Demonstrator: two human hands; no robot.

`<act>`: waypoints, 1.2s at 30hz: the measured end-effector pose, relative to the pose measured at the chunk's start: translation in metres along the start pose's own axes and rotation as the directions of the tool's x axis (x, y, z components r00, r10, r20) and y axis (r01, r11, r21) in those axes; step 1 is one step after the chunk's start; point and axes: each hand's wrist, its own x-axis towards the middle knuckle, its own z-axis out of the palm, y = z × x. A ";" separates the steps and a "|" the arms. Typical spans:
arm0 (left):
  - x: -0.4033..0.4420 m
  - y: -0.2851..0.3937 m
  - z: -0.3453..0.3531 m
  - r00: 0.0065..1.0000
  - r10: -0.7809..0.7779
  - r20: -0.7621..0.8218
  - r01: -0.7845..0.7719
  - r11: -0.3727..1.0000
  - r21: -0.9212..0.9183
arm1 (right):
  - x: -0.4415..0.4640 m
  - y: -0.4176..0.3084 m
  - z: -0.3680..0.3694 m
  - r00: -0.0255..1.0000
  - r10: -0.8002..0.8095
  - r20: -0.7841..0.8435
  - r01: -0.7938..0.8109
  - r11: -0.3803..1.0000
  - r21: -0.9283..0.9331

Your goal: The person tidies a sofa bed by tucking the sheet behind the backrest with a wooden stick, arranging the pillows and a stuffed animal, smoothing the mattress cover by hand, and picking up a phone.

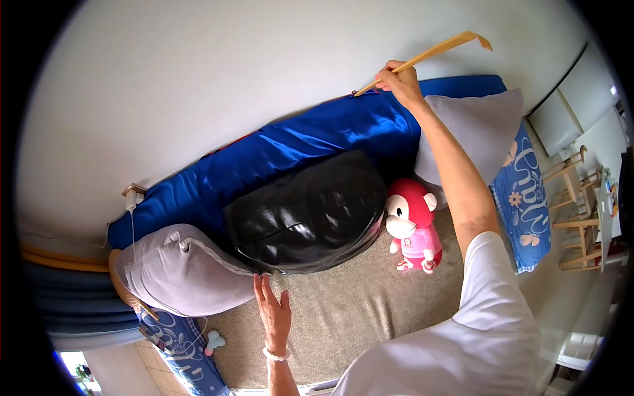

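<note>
Off-white wall (231,72) filled most of the top of the view, and below it was a sofa with a beige woven seat cover (343,323). Royal blue satin cloth (290,142) ran along the whole backrest, kinda crumpled and super shiny. Leaning on that was a big black leather-look cushion (307,214), with a puffy lilac-grey pillow (188,274) at the left end and a matching pillow (472,132) at the right, partly behind the person's raised arm. Both armrests wore blue printed covers (525,198) with white lettering. Just beside the black one sat a red and pink plush monkey (413,224), upright on the seat. Next size down was the wooden back scratcher (442,48): the right hand (399,80) had its fingers wrapped around the shaft over the top of the backrest, curved end up and to the right, thin end down by a tiny purplish thing at the cloth's edge, too small to make out. Left hand (273,315) was open, fingers stretched toward the pillow's lower corner; couldn't tell if they touched it. Smallest stuff: a pale blue toy (213,342) by the left armrest and a light beaded bracelet (276,355) on the left wrist.
</note>
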 end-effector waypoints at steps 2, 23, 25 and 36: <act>-0.009 -0.003 0.004 0.999 -0.025 0.023 0.025 1.000 -0.006 | 0.004 0.008 0.002 0.998 -0.061 -0.020 0.062 0.996 0.069; -0.177 -0.097 0.048 0.828 -0.422 0.370 0.378 0.906 0.187 | 0.005 -0.007 -0.025 0.994 -0.090 0.057 0.086 0.994 0.060; -0.171 -0.093 0.046 0.818 -0.439 0.372 0.399 0.898 0.183 | 0.006 -0.001 -0.022 0.995 -0.082 0.064 0.075 0.992 0.098; -0.168 -0.092 0.057 0.813 -0.441 0.380 0.419 0.896 0.144 | 0.002 -0.005 -0.013 0.987 -0.118 0.111 0.112 0.992 0.063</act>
